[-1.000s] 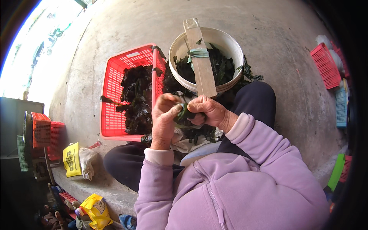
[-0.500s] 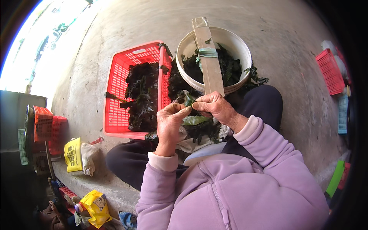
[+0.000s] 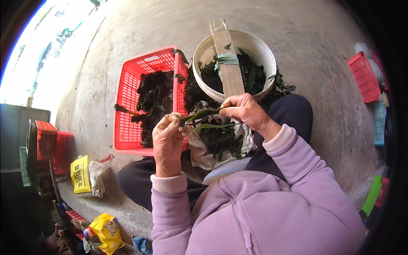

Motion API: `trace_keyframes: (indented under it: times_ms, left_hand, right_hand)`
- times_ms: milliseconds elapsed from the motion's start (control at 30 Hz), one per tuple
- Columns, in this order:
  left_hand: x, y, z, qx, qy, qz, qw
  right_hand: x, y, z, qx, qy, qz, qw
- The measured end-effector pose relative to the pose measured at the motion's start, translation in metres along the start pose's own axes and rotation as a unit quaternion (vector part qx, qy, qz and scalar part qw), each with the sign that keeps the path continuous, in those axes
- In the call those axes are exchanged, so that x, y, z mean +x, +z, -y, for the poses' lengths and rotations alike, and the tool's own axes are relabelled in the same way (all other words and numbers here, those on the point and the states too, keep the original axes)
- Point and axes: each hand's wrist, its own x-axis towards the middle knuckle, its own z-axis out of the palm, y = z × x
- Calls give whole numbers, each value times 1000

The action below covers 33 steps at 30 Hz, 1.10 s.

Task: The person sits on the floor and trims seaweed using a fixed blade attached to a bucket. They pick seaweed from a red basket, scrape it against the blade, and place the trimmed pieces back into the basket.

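Observation:
A dark green strip of seaweed (image 3: 202,114) is stretched between my two hands, above my lap. My left hand (image 3: 166,142) pinches its left end, beside the near right corner of the red plastic basket (image 3: 123,121). On the other end my right hand (image 3: 247,112) has thumb and fingers closed, just below the wooden board (image 3: 231,78). A thinner green strip hangs underneath. Dark seaweed (image 3: 157,91) is heaped in the basket, and more lies in the white bucket (image 3: 204,53) that the board crosses. Beneath my hands, seaweed pieces (image 3: 219,142) rest on a pale cloth (image 3: 199,155).
To the left on the concrete floor lie a yellow bag (image 3: 80,174) and a whitish bag (image 3: 97,176). Stacked red baskets (image 3: 46,138) stand at the left edge. Another red basket (image 3: 364,76) is at the far right. A yellow bag (image 3: 108,233) sits at lower left.
My hands have moved apart, the left one to the left and the right one slightly up. The seaweed between them, bunched before, is now drawn out long.

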Motion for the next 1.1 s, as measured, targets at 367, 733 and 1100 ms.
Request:
trace_keyframes:
  times_ms: [367, 733, 1100]
  left_hand:
    - [21, 39, -17, 159, 21, 2, 987]
    - [134, 50, 4, 801, 283, 71, 522]
    - [216, 15, 68, 821, 155, -50, 547]
  right_hand:
    - [4, -17, 42, -282, -207, -145, 925]
    - [72, -72, 44, -428, -133, -164, 879]
    - [142, -89, 9, -386, -129, -288, 867]
